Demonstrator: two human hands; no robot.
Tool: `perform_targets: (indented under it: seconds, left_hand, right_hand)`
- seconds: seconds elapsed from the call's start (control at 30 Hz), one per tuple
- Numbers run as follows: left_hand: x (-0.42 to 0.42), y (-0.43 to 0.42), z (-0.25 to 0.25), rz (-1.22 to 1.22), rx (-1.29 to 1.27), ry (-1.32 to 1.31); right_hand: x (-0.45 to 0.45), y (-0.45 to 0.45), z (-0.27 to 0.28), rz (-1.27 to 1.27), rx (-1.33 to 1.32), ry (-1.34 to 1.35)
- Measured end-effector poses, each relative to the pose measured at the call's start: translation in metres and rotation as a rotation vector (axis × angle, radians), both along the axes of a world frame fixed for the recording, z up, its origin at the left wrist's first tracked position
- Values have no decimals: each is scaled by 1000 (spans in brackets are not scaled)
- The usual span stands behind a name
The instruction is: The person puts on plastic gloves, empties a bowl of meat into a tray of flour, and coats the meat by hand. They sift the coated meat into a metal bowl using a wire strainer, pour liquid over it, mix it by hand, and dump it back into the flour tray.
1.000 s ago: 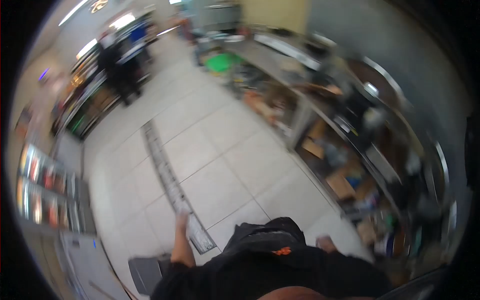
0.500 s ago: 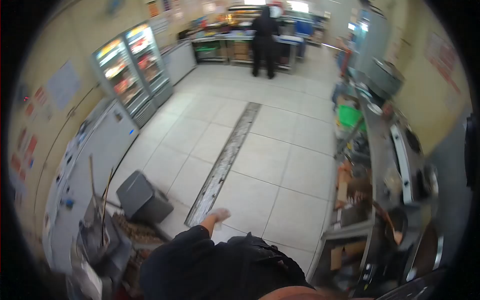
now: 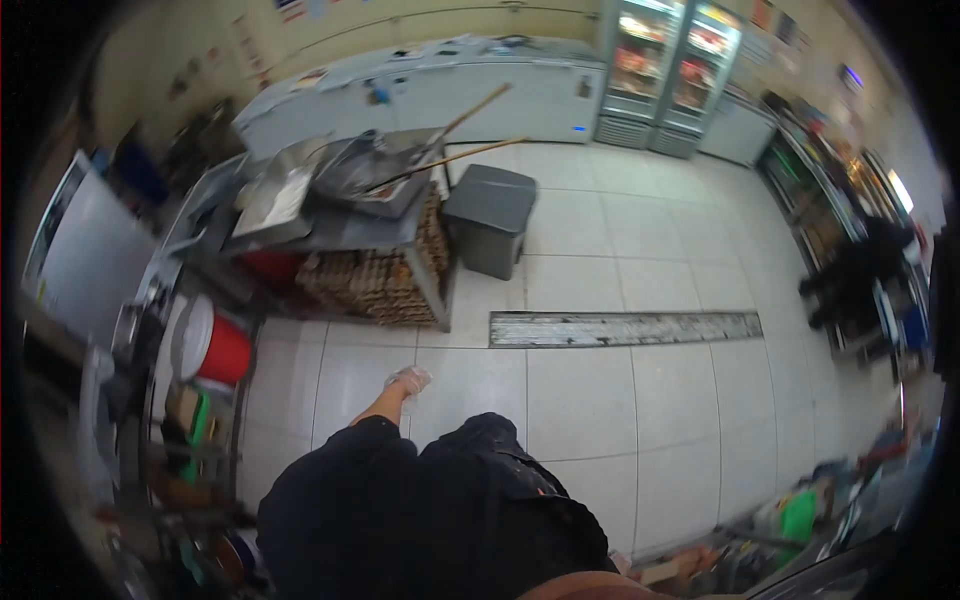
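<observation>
My left hand (image 3: 411, 380), in a thin clear plastic glove, is held out in front of my dark clothes above the tiled floor. Its fingers look loosely stretched, and I see nothing in them. It touches nothing; nearest to it is a metal table (image 3: 432, 285) with stacked egg trays (image 3: 375, 285) on its lower level. I cannot make out my right hand; a small pale patch beside my right hip is too unclear to name.
A grey bin (image 3: 490, 215) stands beside the table, which bears metal pans (image 3: 275, 195) and long wooden handles. A drain grate (image 3: 625, 329) crosses the floor. White chest freezers (image 3: 490, 105) and glass-door fridges (image 3: 650, 70) line the wall. Another person (image 3: 860, 270) stands far right. A red bucket (image 3: 225, 350) is left.
My view has swung left, so the egg-tray table and red bucket now show and the fridges sit further right. My left hand has moved up and slightly left in view.
</observation>
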State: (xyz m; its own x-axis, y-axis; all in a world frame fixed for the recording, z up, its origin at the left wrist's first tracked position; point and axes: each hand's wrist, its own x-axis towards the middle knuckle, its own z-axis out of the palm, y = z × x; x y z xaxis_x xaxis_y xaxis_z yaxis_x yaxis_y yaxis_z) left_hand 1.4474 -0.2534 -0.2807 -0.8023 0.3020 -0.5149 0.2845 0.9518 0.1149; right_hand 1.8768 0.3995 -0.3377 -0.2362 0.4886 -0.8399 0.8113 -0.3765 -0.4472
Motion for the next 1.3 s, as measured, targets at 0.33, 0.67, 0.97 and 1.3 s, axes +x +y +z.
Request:
perform_targets:
  seconds: [0.33, 0.67, 0.97, 1.3]
  left_hand:
    - [265, -108, -113, 302, 84, -120]
    - [134, -99, -105, 1601, 755, 20]
    - [-88, -55, 121, 1570, 1334, 0]
    - [-334, 81, 196, 1048, 1986, -354]
  right_hand:
    - [-371, -48, 40, 513, 7, 357]
    - [-638, -240, 181, 1253, -263, 594]
    - [-855, -260, 248, 1194, -251, 775]
    - [-1107, -334, 305, 1079, -428, 707]
